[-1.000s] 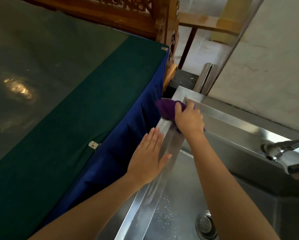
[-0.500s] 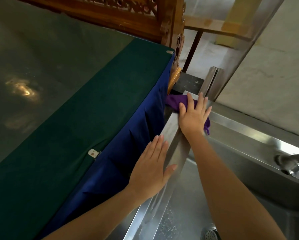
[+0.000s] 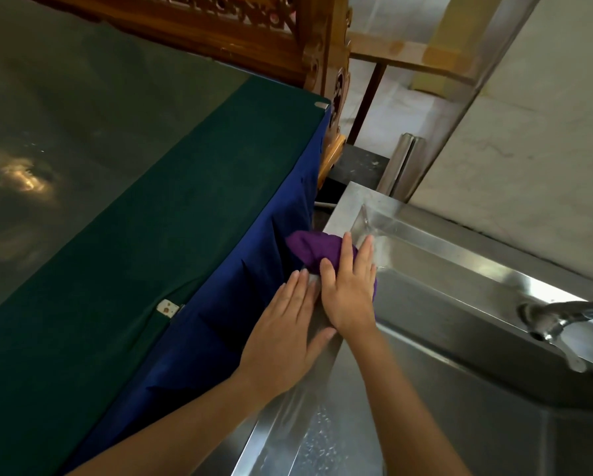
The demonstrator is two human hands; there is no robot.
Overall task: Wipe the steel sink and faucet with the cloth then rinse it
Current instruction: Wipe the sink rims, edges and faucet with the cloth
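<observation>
Your right hand (image 3: 350, 290) lies flat, fingers spread and extended, palm pressing the purple cloth (image 3: 314, 249) down onto the left rim of the steel sink (image 3: 425, 283). That grip is open, not curled: the cloth is pinned beneath the palm and fingers rather than pinched, with a bunched fold sticking out past your fingertips on the far left side, near the back corner of the sink.

Your left hand (image 3: 284, 334) is also flat and open, fingers together, resting on the same rim just beside the right hand, its thumb lying across the steel. It holds nothing.

You have one cloth, one sink and one faucet (image 3: 555, 321); the faucet reaches in from the right, well apart from both hands. Water droplets speckle the basin floor near you.

To your left a tabletop (image 3: 150, 235) in green fabric with a blue skirt runs alongside the sink. A small white tag (image 3: 167, 308) sits at its edge; no writing on it is legible.
</observation>
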